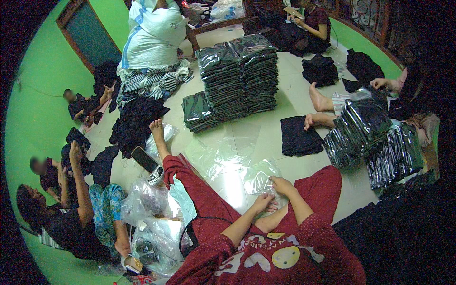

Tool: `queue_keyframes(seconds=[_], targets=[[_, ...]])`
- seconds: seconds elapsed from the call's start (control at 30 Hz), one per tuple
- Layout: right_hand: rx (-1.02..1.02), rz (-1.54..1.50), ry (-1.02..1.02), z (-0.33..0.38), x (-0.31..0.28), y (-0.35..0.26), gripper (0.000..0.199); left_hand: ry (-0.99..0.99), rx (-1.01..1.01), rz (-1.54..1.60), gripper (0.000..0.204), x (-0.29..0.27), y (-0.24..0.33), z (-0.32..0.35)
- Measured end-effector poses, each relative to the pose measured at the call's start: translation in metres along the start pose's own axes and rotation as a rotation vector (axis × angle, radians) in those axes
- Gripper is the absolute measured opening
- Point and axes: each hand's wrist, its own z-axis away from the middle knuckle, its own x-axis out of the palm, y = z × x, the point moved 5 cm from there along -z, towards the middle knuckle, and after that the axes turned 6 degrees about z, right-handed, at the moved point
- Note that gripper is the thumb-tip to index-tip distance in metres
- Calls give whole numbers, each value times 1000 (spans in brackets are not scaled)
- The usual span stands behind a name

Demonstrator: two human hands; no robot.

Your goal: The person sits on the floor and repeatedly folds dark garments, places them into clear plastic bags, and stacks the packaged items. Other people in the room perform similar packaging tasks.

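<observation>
Between my legs, low over the floor, I hold a clear plastic bag [260, 176]. My right hand [282, 185] pinches its right edge. Closer to me, my left hand [264, 203] has its fingers curled at the bag's lower edge, and the glare makes the plastic's outline hard to follow. More loose clear plastic bags [213, 154] lie flat on the tiles beyond. To the right of them is a folded black garment [300, 136]. A tall stack of bagged black garments [237, 78] stands farther ahead.
Bagged garments [354, 126] are piled at right beside a seated person's feet. A phone [145, 159] and crumpled plastic [152, 237] lie at my left. Other people sit along the walls with black cloth. A big white sack [152, 38] rests on striped cloth at the back.
</observation>
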Motion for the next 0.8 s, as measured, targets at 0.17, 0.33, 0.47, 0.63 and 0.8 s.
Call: queue_keyframes(seconds=[0.17,0.33,0.47,0.63,0.8], targets=[[-1,-22,-4,1,-1,-1,35,11,-2,8,41,-1,-2,-1],[-11,-18,4,1,-2,-1,36,13,-26,25,41,-2,-5,-2],[-35,-5,35,1,-1,-1,39,1,5,2,38,-3,-4,-4],[-25,-16,20,0,0,0,38,9,-45,-5,32,-2,-4,-2],[0,-2,3,0,1,1,39,12,-32,-14,32,0,1,2]])
